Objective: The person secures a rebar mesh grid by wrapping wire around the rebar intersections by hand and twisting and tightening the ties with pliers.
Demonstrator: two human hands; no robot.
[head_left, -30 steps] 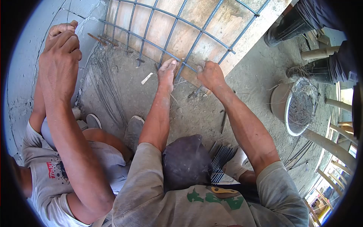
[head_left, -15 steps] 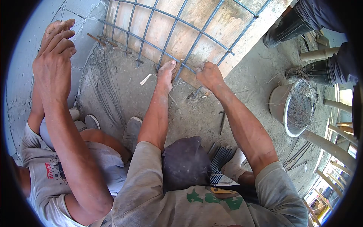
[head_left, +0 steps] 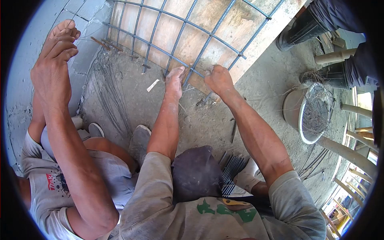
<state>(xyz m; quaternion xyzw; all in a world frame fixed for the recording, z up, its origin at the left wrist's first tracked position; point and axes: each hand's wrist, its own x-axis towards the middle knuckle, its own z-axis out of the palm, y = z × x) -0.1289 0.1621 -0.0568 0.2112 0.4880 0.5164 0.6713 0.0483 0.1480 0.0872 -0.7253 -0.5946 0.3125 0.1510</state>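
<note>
A grid of ribbed rebar crosses in front of a wooden panel. My left hand is closed beside a crossing near the grid's lower edge, thumb toward the bars; whatever is between its fingers is hidden. Just right of that crossing, my right hand makes a fist close to the lower bar. I cannot make out what it grips. At the left, a co-worker's raised hand, fingers bent, is beside the wall, with thin wires close to the fingers.
Loose wires lie on the concrete floor at left. A bucket of tangled wire stands at right, near another person's black boots. Wooden poles run along the right side. Short dark rods lie by my feet.
The view has shifted slightly, moving the grid a little left in the picture. Both my hands stay closed near the same crossing. The co-worker's raised hand has shifted slightly.
</note>
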